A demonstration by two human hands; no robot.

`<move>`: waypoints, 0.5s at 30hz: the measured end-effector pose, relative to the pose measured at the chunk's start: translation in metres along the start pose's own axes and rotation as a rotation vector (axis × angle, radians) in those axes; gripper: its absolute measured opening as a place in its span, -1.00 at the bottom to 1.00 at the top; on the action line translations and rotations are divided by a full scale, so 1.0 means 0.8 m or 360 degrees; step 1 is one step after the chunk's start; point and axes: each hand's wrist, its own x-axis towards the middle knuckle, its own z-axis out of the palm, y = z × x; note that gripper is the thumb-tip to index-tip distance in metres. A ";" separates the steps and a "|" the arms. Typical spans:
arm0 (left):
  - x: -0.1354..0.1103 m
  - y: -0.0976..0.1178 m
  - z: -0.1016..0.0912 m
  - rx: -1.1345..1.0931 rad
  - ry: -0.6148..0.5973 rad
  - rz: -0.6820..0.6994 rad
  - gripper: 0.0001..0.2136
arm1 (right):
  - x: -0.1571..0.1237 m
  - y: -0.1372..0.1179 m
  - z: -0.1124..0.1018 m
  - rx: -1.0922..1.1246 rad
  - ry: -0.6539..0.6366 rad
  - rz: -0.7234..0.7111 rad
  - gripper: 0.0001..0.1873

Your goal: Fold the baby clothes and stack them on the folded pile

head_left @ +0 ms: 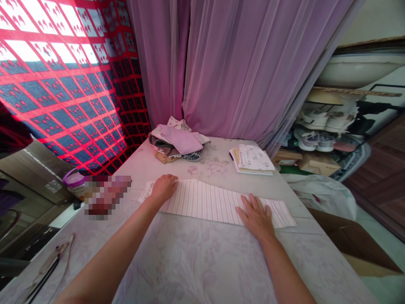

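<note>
Pink-striped white cloth (204, 200) is lying flat and stretched sideways across a floral-covered table (190, 257), right in front of the person. Right hand (257, 217) is resting on its right part with fingers spread, not gripping anything. Left hand (163, 189) is covering a bit near the other end, fingertips by the far edge; honestly can't tell if it's pinching fabric or just pressing. Behind that, a messy clothes pile (180, 141) is taking up the far left corner, while a neat folded stack (255, 160) is sitting at far right, both apart from the striped piece. Purple curtain (247, 67) is hanging at the back. Some pixelated patch (107, 198) is hiding whatever's left of the left hand, and a pale cord (68, 257) is lying nearer. Off to the right, shoes (316, 139) are crowding a shelf, with a cardboard box (348, 236) sitting lower down.
</note>
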 end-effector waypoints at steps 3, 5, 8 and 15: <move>0.035 0.010 0.008 -0.0047 -0.0053 0.0044 -0.64 | 0.000 0.000 0.004 0.0009 0.0033 -0.0006 -0.40; 0.055 0.019 0.017 -0.0081 -0.0122 0.0106 -0.65 | 0.001 0.001 0.008 0.0016 0.0068 -0.0007 -0.40; 0.078 0.031 0.024 -0.0120 -0.0238 0.0257 -0.65 | 0.001 0.001 0.011 0.0023 0.0102 -0.0014 -0.41; 0.101 0.037 0.010 -0.0160 -0.0535 0.0611 -0.67 | -0.001 -0.001 0.005 0.0018 0.0102 -0.0033 -0.42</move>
